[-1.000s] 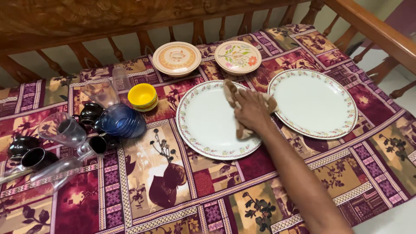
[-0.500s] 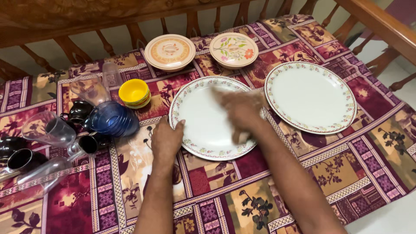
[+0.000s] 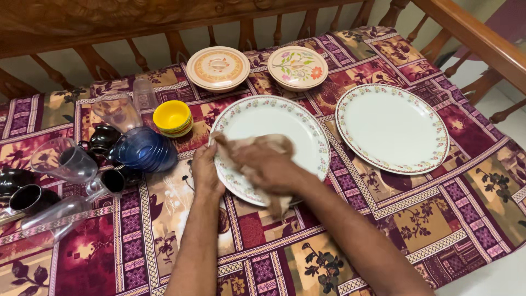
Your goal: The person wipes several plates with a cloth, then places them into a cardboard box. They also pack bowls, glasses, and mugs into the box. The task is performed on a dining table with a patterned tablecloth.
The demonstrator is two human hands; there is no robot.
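R hand [image 3: 263, 164] presses a brown cloth [image 3: 276, 147] onto the near-left part of a floral-rimmed dinner plate [image 3: 285, 123], frame centre. L hand [image 3: 205, 170] grips that plate's left rim. Second dinner plate [image 3: 392, 127] to the right; yellow bowls [image 3: 172, 117] upper left.

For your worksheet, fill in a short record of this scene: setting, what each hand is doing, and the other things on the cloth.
Setting: patterned cloth, wooden rail behind
Left hand: grips the near rim of the large floral plate
Right hand: presses a brown cloth on that plate
Nearby: second large plate, yellow bowls, blue bowl, two small patterned plates
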